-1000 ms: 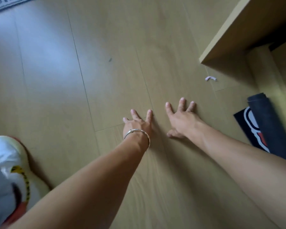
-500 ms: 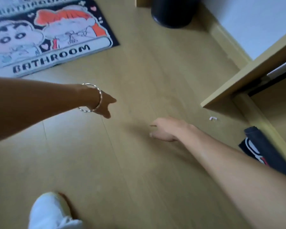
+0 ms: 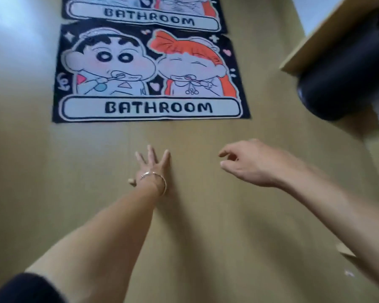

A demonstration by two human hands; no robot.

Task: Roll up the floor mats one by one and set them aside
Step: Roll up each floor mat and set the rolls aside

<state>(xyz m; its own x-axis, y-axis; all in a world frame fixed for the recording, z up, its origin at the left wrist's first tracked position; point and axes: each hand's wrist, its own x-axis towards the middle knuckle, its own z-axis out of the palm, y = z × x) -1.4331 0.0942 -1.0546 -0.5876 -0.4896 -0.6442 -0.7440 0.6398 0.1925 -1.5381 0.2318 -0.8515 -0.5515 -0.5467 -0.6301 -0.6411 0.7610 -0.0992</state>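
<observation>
1. The near mat [image 3: 150,109], printed with two cartoon figures and the word BATHROOM, lies flat on the wooden floor [image 3: 206,237], far of both hands and apart from them.
2. A far mat [image 3: 144,15] with the same lettering lies just beyond it, edge to edge, cut off by the frame.
3. The left hand [image 3: 151,169], with a bracelet [image 3: 157,179] at the wrist, has its fingers spread; whether it touches the floor I cannot tell.
4. The right hand [image 3: 249,165] hangs with fingers loosely curled, holding nothing.
5. Bare floor lies between the hands and the near mat.
6. At far right a black round bin [image 3: 341,79] stands beside a wooden board [image 3: 309,42].
</observation>
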